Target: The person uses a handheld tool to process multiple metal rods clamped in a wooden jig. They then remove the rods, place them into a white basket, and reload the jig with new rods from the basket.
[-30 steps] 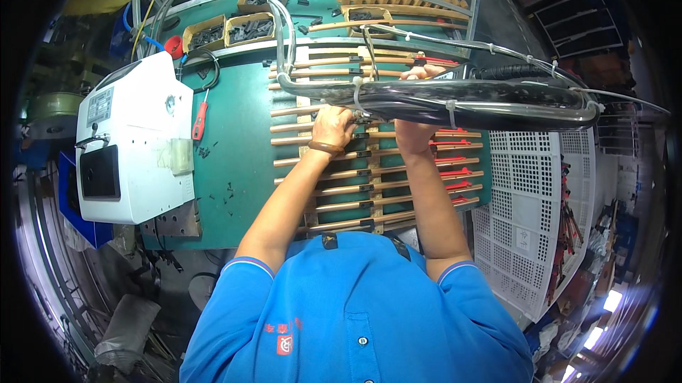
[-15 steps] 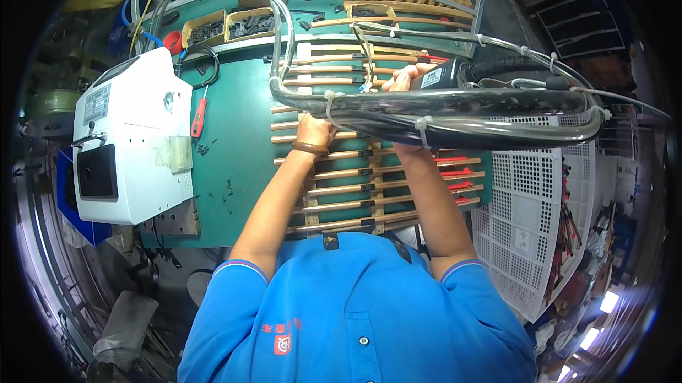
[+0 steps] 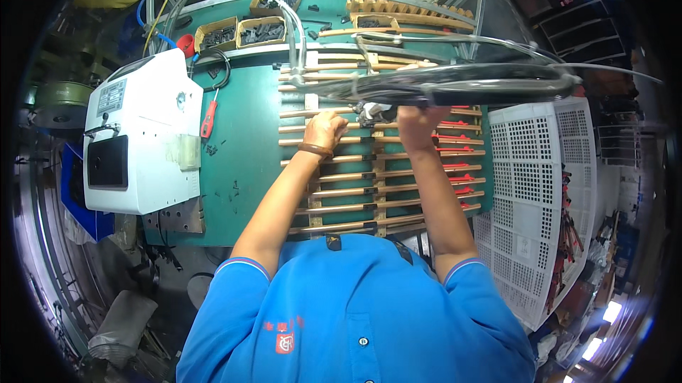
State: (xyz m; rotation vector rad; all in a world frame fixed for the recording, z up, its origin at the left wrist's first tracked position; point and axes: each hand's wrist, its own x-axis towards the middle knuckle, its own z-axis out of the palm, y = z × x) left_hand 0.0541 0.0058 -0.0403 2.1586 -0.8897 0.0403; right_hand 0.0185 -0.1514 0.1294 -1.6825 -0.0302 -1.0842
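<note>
My left hand [image 3: 326,130] is closed with fingers curled round one of the copper-coloured rods [image 3: 334,190], beside its dark middle joint. The rods lie side by side across a wooden rack [image 3: 380,221], with black sleeves at mid-length and red pieces [image 3: 463,178] toward their right ends. My right hand [image 3: 418,127] is wrapped round a power screwdriver, whose metal-coloured head [image 3: 373,114] sits over a rod just right of my left hand. A bundle of black and clear hoses [image 3: 455,84] hides the tool's body and part of my right hand.
A white machine [image 3: 145,141] stands at the left, near a red-handled screwdriver [image 3: 209,119] and scattered small screws [image 3: 236,187]. Cardboard boxes of black parts [image 3: 261,31] sit on the back shelf. White perforated crates [image 3: 522,198] stand at the right.
My right hand and the power screwdriver have come toward me and slightly down the rack, the hoses swinging with them. My left hand stays closed near the rods' middle joints.
</note>
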